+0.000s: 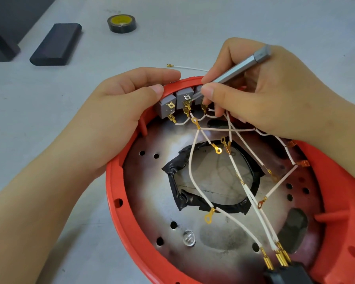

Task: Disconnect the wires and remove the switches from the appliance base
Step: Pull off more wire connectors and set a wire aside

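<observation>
Black connector block (285, 273) cut off at frame bottom. My left hand (115, 111) grips the red plastic base (115, 181); right hand (260, 95) pinches a grey metal tool (242, 66), tip hidden at the grey switches (184, 97).

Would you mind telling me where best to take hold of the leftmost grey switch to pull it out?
Probably pinch the leftmost grey switch by its flat side faces, coming from inside the red base. The body projects inward from the rim, and its inner face carries gold terminals, one with a white wire attached, so keep fingers off that face.
</observation>
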Demonstrator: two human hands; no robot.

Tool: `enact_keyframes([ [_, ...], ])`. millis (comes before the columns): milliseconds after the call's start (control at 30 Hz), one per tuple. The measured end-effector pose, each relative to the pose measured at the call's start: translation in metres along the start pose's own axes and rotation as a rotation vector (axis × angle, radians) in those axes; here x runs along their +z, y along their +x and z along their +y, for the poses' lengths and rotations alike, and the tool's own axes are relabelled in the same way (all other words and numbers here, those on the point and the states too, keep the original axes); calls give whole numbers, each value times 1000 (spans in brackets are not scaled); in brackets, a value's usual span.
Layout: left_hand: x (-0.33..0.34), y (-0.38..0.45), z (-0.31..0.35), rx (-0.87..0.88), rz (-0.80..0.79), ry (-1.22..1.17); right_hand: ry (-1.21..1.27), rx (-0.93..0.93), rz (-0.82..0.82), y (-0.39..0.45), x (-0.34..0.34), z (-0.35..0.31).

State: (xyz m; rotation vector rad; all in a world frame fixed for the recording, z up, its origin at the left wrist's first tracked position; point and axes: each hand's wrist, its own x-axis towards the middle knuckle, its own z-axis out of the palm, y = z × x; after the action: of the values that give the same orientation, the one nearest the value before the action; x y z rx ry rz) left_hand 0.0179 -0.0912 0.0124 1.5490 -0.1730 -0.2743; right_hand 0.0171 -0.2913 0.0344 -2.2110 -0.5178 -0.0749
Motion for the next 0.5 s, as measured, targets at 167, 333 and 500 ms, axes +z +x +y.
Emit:
enact_keyframes([
  [167, 0, 1, 0, 3, -8, 19, 49, 0, 10, -1, -1, 0],
  [333, -1, 1, 0, 6, -15, 13, 38, -11, 13, 1, -1, 0],
  [500, 0, 2, -1, 7, -17, 12, 8, -14, 12, 0, 0, 1],
])
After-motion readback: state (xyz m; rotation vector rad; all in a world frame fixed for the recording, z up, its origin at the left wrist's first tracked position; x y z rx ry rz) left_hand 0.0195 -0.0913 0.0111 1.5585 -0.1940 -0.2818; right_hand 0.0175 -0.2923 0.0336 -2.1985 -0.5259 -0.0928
